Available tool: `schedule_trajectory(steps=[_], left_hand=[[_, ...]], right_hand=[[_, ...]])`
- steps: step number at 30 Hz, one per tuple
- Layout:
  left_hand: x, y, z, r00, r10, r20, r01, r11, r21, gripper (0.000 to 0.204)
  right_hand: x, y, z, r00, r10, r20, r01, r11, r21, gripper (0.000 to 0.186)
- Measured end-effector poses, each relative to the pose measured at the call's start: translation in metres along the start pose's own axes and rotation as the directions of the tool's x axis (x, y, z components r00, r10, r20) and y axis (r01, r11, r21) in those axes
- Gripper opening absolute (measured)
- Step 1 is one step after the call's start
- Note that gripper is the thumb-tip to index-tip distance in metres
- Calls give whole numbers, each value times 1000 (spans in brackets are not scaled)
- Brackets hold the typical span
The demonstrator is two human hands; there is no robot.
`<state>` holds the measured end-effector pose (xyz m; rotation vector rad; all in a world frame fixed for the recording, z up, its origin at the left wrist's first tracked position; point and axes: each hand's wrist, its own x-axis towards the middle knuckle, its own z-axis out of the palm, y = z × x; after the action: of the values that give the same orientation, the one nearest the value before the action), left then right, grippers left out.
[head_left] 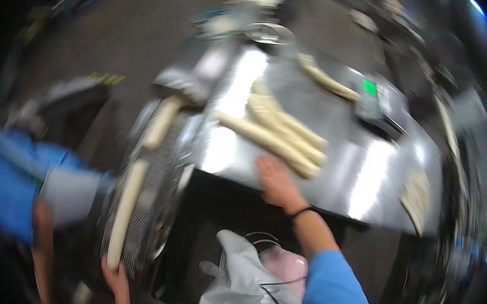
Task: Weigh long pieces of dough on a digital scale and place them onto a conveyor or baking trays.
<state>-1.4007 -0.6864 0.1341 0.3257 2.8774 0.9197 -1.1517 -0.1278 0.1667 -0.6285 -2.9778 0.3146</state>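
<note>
Pale cream dough rolls (273, 132), shiny silver steel table (367, 173), blue sleeve (335, 291), green-lit scale (380, 103)

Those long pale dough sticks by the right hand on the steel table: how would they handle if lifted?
The dough sticks look long, thin and soft, so probably floppy, sagging if lifted by one end. Round, they might roll on the smooth steel table. The right hand rests beside them.

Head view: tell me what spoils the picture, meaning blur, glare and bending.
Head view: motion blur smears everything, so the dough rolls and the right hand look soft; white glare streaks the steel table; fisheye bending curves its edges, and the rim goes dark; the left hand is blurred at the lower edge.
</note>
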Motion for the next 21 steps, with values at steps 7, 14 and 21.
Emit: schedule_trajectory(steps=[7, 14, 21], left_hand=[[7, 47, -3, 999, -31, -6, 32, 994, 104, 57], [-25, 49, -9, 987, -148, -68, 161, 945, 285, 54], [-61, 72, 7, 851, -523, 59, 524, 835, -167, 53]], right_hand=[[9, -2, 5, 997, -59, 59, 66, 990, -127, 101], [3, 7, 3, 975, -167, 144, 188, 972, -143, 92], [-1, 4, 8, 960, -245, 136, 259, 961, -97, 98]])
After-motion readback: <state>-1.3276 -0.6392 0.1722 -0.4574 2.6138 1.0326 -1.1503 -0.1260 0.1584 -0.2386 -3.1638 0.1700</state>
